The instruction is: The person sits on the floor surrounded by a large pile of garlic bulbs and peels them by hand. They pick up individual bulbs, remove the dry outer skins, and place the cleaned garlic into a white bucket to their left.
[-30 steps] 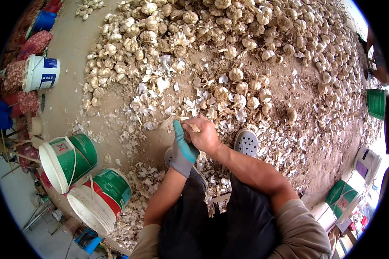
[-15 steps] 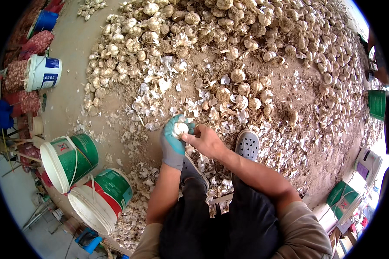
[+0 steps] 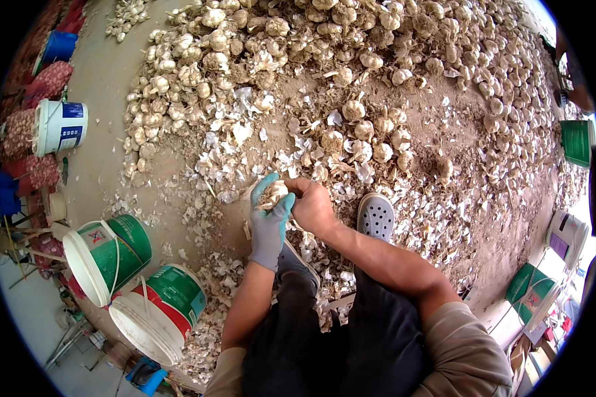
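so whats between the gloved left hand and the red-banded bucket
Scattered garlic skins on the floor lie between the gloved left hand and that bucket, in the head view.

Left hand (image 3: 269, 215): glove (image 3: 265, 245) is matt grey knit cloth, teal coating (image 3: 284, 206) looks rubbery. Garlic bulb (image 3: 272, 194) in it: dry, papery. Buckets (image 3: 134, 243) lower left: smooth plastic, slight gloss. Clog (image 3: 375, 218) mid-frame: matt, moulded-plastic look. Trousers (image 3: 391, 331) bottom centre: dark matt cloth. Floor (image 3: 102, 165) left side: smooth, hard; ground (image 3: 467, 129) right of centre: rough, dusty.
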The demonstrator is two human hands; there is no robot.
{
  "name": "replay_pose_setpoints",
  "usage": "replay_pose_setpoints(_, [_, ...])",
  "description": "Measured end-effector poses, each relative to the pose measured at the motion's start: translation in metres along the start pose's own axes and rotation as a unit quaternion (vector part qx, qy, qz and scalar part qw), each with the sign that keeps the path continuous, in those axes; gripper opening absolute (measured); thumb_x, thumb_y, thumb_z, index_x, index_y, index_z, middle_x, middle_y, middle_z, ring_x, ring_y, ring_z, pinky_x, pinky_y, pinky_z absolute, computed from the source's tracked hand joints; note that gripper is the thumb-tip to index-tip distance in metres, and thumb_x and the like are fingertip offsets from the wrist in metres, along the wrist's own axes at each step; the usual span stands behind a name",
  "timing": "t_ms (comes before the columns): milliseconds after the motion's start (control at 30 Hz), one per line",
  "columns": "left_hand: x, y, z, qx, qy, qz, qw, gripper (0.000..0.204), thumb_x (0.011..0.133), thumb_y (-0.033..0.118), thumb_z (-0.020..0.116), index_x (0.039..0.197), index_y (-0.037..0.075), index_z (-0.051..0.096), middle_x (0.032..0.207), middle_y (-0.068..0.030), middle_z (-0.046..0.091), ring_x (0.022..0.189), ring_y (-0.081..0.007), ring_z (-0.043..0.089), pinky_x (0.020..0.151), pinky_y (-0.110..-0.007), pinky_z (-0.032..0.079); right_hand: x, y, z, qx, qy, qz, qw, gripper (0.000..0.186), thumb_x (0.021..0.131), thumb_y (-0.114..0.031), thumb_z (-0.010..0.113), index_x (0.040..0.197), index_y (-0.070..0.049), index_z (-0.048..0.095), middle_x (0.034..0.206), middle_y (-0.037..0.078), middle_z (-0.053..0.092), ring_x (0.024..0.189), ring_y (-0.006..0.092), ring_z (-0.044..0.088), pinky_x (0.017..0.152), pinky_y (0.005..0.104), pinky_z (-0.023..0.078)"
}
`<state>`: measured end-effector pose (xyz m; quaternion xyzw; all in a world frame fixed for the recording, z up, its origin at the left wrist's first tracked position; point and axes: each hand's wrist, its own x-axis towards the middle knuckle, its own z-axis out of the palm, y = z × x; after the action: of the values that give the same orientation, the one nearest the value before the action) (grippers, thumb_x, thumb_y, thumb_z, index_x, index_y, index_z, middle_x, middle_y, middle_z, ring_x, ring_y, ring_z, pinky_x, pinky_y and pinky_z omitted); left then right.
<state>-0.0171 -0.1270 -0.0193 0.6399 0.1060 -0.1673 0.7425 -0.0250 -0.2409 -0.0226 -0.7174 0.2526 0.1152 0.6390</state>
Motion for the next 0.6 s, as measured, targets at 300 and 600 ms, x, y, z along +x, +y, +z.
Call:
replay_pose_setpoints(300, [0.006,0.011,-0.023,-0.388,-0.113,-0.181,0.897,0.050,0.094,0.028,0.057,0.139,0.007,0.049,0.120,-0.0176,0.063,0.100,-0.0307,0.066,0.084,-0.045,0.058,0.023,0.020,-0.036,-0.047,0.040,0.074,0.995,0.033,0.089,-0.015,0.067,0.115,0.005,0.064,0.092,0.017,0.071,0.074,0.0232,0.068,0.068,0.0349,0.057])
replay_pose_setpoints(600, [0.015,0.022,-0.014,-0.115,0.043,-0.108,0.986,0.030,0.093,0.015,0.059,0.113,-0.007,0.062,0.103,-0.0136,0.066,0.091,-0.0233,0.066,0.081,-0.034,0.055,-0.014,-0.023,-0.008,-0.086,-0.107,-0.022,0.990,0.063,0.082,-0.035,0.078,0.127,0.002,0.055,0.102,0.022,0.067,0.092,0.0324,0.068,0.084,0.0394,0.055])
